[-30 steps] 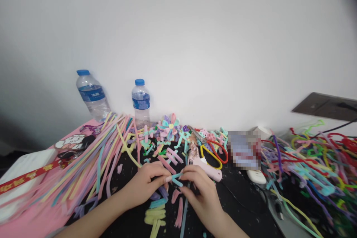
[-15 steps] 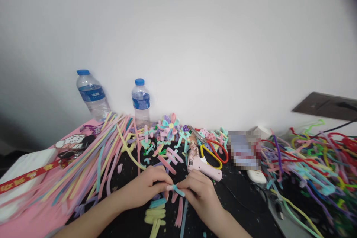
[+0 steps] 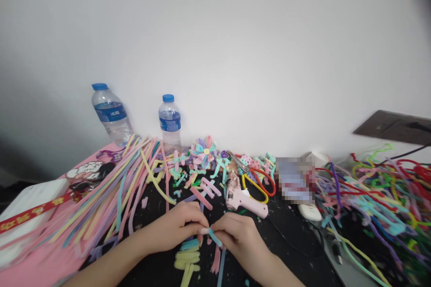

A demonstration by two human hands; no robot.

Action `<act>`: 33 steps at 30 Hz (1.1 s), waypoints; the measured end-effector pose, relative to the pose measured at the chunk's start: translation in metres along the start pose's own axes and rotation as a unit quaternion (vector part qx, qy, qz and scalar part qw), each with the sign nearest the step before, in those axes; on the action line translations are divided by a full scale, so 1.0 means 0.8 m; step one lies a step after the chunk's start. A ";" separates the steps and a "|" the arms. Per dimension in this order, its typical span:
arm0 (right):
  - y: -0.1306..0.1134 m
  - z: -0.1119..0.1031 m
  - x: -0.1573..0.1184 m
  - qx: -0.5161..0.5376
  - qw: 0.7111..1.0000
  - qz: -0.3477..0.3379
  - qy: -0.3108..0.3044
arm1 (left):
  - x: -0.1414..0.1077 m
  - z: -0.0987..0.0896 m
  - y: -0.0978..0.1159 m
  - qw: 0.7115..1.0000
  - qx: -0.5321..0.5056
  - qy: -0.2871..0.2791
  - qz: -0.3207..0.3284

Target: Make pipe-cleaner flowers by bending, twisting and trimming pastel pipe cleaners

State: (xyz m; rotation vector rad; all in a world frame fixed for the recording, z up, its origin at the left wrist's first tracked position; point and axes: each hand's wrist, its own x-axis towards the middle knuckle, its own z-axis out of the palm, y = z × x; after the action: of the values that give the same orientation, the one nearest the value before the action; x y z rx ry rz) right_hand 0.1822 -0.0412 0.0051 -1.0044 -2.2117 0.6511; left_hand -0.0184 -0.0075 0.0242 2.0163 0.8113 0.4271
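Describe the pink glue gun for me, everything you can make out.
The glue gun lies on its side on the black surface, its smooth, plastic-looking, pale pink handle pointing right and slightly toward the person. The barrel end, mottled pink and brownish, points toward the wall. It sits just left of the yellow scissor handle; contact there is unclear. A thin dark cord curves away near the handle's end. Neither hand touches it; the right hand is nearer. Whether it is on cannot be told.

I see even, soft light with the wall (image 3: 232, 54) brightest above the hands (image 3: 215, 233), dimming to shadow at far left. My wide view bends toward its edges; fine detail around the fingers looks slightly soft.
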 end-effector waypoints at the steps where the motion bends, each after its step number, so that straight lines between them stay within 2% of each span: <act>1: 0.000 -0.001 0.000 -0.002 1.000 0.003 0.004 | 0.000 -0.001 -0.001 1.000 -0.001 -0.004 0.001; 16: -0.006 -0.004 0.002 -0.003 1.000 -0.019 0.014 | -0.001 0.002 0.000 1.000 -0.022 -0.003 0.002; 27: -0.009 -0.003 0.003 0.004 1.000 0.003 -0.026 | -0.002 0.003 0.004 0.998 -0.062 0.017 -0.020; 33: -0.011 0.002 0.005 0.099 0.994 0.039 -0.007 | -0.003 0.004 -0.009 0.981 -0.186 -0.042 -0.047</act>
State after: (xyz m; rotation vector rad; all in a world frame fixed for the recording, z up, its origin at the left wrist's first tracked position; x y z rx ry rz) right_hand 0.1750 -0.0436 0.0108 -0.9887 -2.0795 0.8960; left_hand -0.0211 -0.0084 0.0162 1.6316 0.7130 0.4027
